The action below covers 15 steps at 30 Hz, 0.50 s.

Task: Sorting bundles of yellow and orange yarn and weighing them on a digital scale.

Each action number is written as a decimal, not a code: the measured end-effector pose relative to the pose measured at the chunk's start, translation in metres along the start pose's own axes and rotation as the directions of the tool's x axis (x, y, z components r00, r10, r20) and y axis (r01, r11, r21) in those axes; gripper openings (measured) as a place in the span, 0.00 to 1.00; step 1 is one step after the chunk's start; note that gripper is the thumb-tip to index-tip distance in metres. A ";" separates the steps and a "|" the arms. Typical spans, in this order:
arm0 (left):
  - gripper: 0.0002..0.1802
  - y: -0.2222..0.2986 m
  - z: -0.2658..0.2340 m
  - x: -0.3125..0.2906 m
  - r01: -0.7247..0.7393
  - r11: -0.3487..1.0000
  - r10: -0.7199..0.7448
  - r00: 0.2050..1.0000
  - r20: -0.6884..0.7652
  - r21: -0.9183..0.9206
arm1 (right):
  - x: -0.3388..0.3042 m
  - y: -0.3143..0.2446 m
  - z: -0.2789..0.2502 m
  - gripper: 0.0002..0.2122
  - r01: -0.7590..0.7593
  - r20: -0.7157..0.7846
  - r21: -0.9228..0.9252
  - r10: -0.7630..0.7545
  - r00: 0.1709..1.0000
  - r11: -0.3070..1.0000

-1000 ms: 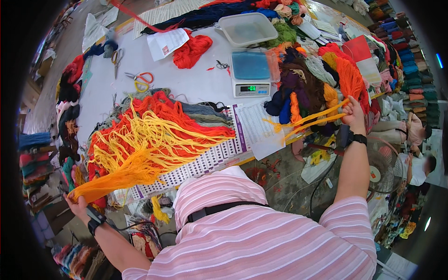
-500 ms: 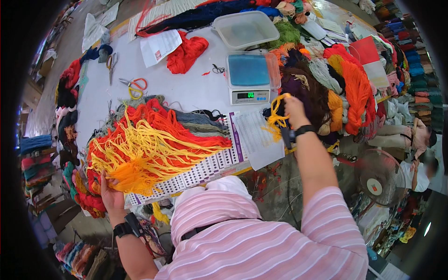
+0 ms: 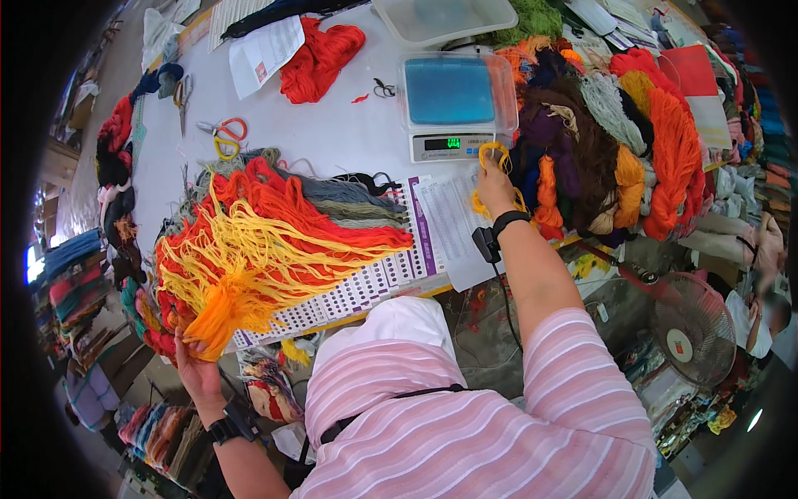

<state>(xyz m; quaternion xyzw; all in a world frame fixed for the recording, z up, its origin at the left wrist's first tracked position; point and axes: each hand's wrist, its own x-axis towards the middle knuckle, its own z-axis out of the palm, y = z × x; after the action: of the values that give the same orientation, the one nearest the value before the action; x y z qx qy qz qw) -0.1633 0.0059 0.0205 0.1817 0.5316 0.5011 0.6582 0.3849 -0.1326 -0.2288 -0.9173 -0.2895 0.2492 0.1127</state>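
At the lower left of the table, my left hand grips the end of an orange-yellow yarn bundle. Loose yellow strands fan out over red yarn, with grey-green yarn behind them. My right hand pinches a small yellow yarn hank just in front of the digital scale; part of the hank hangs below my fingers. The blue scale plate sits inside a clear plastic tray. Under the right wrist lies a printed sheet, beside a purple-edged card with rows of holes.
Scissors with red and yellow handles and a darker pair lie on the far left. A red yarn skein and a clear plastic tub are at the back. Piled hanks line the right; a fan stands beyond.
My right hand has moved left and a little away from me, bringing the yellow hank to the scale's front. My left hand has drawn the orange-yellow bundle's end slightly toward me.
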 end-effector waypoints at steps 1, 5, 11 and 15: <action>0.16 -0.002 0.002 0.001 0.003 1.000 -0.003 1.000 0.003 -0.006 | 0.000 0.003 0.001 0.17 0.037 -0.038 0.022 -0.036 0.999 0.999; 0.15 -0.009 0.010 0.007 0.049 0.999 -0.048 0.995 0.084 -0.015 | 0.009 0.011 -0.028 0.14 0.036 -0.073 0.138 -0.026 0.997 0.990; 0.14 -0.020 0.004 0.023 0.074 0.993 -0.066 0.994 0.089 -0.091 | -0.059 -0.077 -0.235 0.09 0.115 0.090 0.716 -0.255 0.963 0.688; 0.14 -0.034 0.002 0.037 0.095 0.989 -0.083 0.991 0.108 -0.113 | -0.092 -0.124 -0.352 0.11 0.248 -0.030 0.890 -0.495 0.868 0.381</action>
<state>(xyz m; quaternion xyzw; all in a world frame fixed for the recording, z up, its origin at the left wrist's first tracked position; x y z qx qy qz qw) -0.1483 0.0233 -0.0240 0.1442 0.4741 0.4916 0.7161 0.4450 -0.1081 0.1501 -0.6012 -0.3324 0.4378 0.5800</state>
